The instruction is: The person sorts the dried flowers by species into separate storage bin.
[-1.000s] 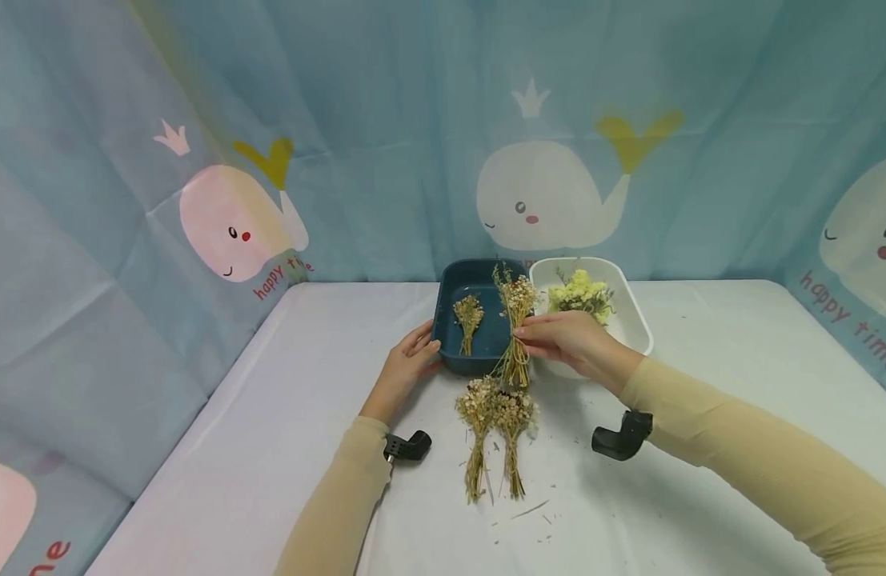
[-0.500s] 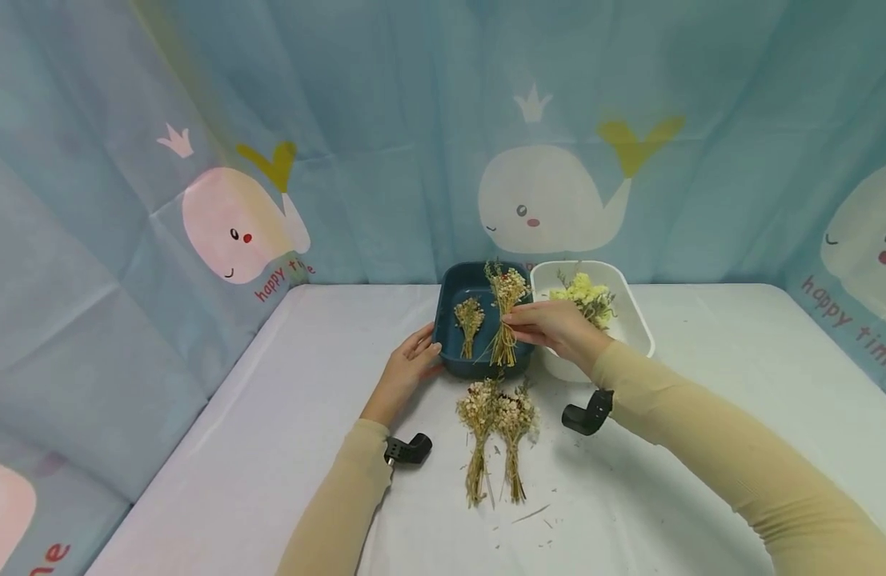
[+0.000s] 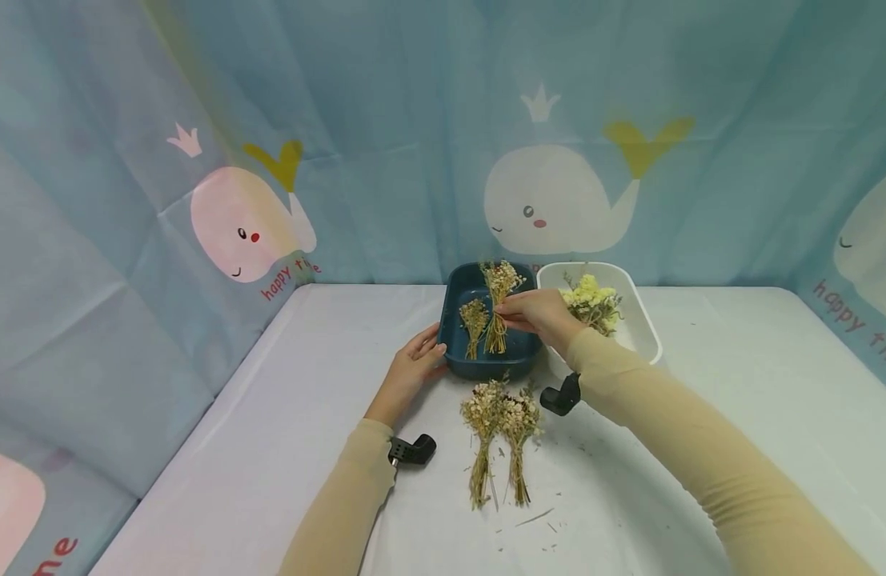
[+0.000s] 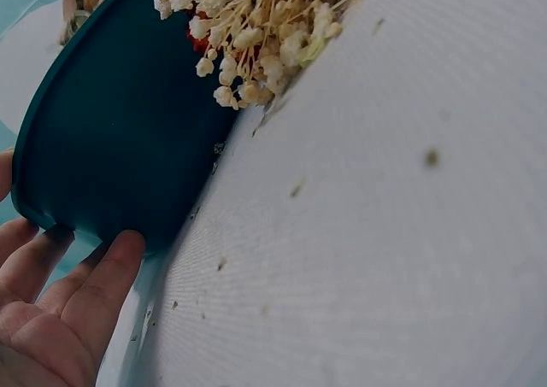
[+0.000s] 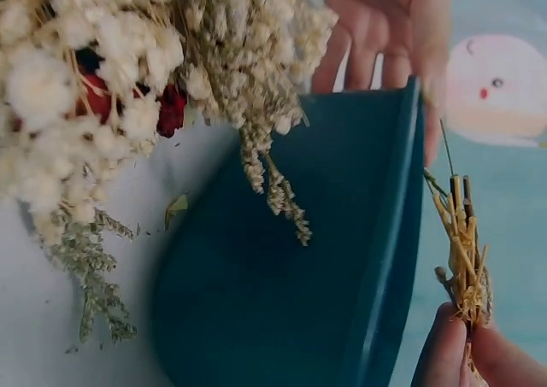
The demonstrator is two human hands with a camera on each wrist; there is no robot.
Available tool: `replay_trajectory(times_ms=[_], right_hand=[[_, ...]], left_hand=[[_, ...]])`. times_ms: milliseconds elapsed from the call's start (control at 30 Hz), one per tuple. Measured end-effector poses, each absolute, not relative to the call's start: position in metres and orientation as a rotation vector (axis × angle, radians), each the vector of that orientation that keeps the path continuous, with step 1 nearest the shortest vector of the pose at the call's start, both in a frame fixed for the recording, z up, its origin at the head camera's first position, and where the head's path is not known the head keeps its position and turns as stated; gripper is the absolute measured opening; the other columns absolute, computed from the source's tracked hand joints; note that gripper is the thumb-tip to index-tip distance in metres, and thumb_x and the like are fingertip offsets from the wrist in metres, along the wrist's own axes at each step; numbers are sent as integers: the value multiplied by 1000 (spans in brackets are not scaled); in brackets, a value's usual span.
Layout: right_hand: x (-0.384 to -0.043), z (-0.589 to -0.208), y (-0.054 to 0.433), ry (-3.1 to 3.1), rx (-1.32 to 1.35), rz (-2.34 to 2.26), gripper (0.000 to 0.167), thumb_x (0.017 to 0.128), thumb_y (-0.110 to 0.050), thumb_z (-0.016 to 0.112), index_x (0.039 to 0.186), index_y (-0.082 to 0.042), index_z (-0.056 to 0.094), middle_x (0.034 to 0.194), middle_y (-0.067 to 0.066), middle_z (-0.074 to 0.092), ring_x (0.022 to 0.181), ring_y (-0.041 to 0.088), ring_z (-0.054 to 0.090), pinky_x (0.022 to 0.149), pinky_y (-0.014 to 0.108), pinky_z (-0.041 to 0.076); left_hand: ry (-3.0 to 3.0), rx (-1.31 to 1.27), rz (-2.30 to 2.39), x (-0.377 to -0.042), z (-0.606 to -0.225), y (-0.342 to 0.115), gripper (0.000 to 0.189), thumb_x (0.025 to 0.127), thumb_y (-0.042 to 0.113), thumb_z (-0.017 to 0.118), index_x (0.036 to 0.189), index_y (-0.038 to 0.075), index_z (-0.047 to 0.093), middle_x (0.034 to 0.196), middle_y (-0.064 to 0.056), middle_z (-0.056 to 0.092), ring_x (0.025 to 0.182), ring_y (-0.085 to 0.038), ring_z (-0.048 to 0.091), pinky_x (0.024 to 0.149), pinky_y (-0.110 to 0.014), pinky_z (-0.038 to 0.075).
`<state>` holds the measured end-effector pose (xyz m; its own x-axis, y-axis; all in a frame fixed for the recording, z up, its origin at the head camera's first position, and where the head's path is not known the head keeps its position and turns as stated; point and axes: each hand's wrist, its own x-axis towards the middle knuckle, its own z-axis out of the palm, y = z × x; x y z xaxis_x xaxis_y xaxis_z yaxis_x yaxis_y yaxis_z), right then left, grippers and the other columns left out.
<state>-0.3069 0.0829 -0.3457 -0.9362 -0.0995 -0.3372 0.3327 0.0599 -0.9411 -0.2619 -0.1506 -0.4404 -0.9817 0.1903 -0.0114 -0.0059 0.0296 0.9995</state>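
My right hand point(image 3: 539, 310) pinches a bunch of dried flowers point(image 3: 503, 280) by its tied stems, held over the dark blue tray point(image 3: 486, 370). In the right wrist view, thumb and fingertips close on the stems point(image 5: 464, 259) beside the tray's rim. A smaller dried bunch point(image 3: 474, 322) lies inside the tray, left of the held one. My left hand point(image 3: 410, 372) rests against the tray's near left corner. The left wrist view has its extended fingers point(image 4: 107, 289) touching the outer wall. Two more dried bunches, a left one point(image 3: 483, 416) and a right one point(image 3: 519, 420), lie before the tray.
To the right, beside the blue tray, stands a white tray point(image 3: 647, 340) with yellow flowers point(image 3: 592, 294). Broken stem bits point(image 3: 535, 517) are scattered on the white tabletop point(image 3: 356, 344). A blue curtain point(image 3: 385, 200) with whale prints hangs behind the table.
My right hand has carried the held bunch leftward and lower, from the blue tray's right edge to over its inside. The left hand stays at the tray's corner.
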Motion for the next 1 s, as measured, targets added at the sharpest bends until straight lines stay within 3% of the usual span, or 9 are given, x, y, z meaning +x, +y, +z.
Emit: replay_trajectory(times_ms=[200,567,800,1000], right_hand=[[-312,-357,77,2078,284,-1949,38,91,-1,70,127,7,63,81,-1,71,65,4,68,72,22,64],[-316,-370,66,2167,339,-1921,33,90,3,70,121,11,65,115,21,71,65,7,66,68,22,64],[-315,-374,58,2204,320,-1875,32,88,3,71,118,12,66,119,24,69,67,9,65,69,23,64],[-314,-385,50,2219,342,-1876,28,89,4,69,116,11,66,119,23,67,69,10,64,77,28,65]], left_hand=[[2115,193,2099,-261,-443,-149,57,104,22,56,156,15,35,160,-11,36,145,-29,41,115,-51,44],[2099,186,2131,-261,-443,-149,54,104,19,56,155,17,37,160,-10,37,145,-28,42,115,-51,44],[2107,188,2129,-262,-444,-150,54,104,18,54,155,16,37,160,-10,37,145,-29,41,115,-52,44],[2106,202,2128,-261,-444,-151,55,104,20,55,155,16,36,161,-11,36,146,-29,39,116,-52,43]])
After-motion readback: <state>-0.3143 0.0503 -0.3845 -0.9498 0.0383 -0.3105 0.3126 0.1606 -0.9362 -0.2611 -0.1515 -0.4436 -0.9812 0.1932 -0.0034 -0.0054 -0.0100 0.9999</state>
